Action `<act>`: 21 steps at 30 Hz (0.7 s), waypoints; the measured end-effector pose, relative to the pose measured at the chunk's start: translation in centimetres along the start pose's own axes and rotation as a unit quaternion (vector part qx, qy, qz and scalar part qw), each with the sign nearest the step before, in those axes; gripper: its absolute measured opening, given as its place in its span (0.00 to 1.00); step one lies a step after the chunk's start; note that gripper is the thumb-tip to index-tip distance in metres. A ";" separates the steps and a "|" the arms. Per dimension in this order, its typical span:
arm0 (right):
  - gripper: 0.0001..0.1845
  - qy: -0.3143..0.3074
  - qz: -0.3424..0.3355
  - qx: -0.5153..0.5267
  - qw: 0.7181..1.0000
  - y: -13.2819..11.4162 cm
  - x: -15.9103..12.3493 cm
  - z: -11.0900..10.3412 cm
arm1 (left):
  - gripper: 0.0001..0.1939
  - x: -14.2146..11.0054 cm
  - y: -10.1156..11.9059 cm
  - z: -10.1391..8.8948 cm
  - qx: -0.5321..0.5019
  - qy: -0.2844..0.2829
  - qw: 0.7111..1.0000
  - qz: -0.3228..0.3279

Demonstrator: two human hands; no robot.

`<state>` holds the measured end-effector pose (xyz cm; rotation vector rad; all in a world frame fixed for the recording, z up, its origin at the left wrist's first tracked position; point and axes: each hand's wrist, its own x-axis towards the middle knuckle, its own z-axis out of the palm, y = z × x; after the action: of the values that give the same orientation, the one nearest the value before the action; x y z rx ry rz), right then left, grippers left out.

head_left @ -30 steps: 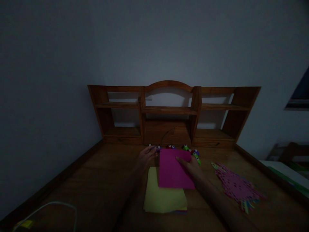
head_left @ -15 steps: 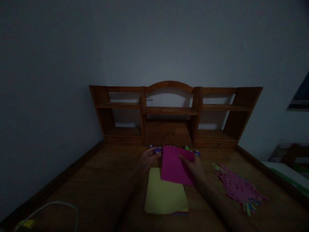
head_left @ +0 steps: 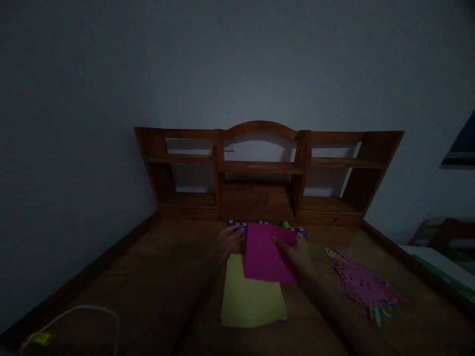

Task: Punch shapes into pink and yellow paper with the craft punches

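Note:
A magenta paper sheet (head_left: 265, 251) is held a little above a stack of coloured sheets with a yellow one on top (head_left: 252, 299) on the wooden desk. My right hand (head_left: 297, 252) grips the sheet's right edge, thumb on top. My left hand (head_left: 227, 240) reaches to the sheet's upper left corner, its fingers curled on a small purple punch (head_left: 241, 227). Several small coloured craft punches (head_left: 287, 226) stand in a row just behind the sheet.
A pile of punched pink paper scraps (head_left: 361, 284) lies to the right. A wooden shelf unit (head_left: 260, 170) stands at the back of the desk (head_left: 156, 282). A white cable (head_left: 74, 316) curls at the front left.
The magenta sheet has been lifted off the stack and drawn back toward the punches. My left hand closed on the purple punch and stayed beside the sheet's corner.

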<state>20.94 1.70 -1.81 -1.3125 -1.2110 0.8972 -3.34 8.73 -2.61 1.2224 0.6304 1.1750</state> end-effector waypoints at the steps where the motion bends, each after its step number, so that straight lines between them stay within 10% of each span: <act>1: 0.27 -0.004 0.000 0.004 1.000 0.1 0.0 0.0 | 0.15 0.0 0.0 0.0 -0.005 -0.003 1.000 -0.001; 21: 0.26 -0.005 -0.006 0.015 1.000 0.4 0.4 -0.3 | 0.17 -0.1 -0.3 0.3 0.042 -0.019 0.999 -0.015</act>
<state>21.33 2.03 -2.10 -1.2763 -1.2077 0.9111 -3.00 8.60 -2.85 1.2991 0.6735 1.1074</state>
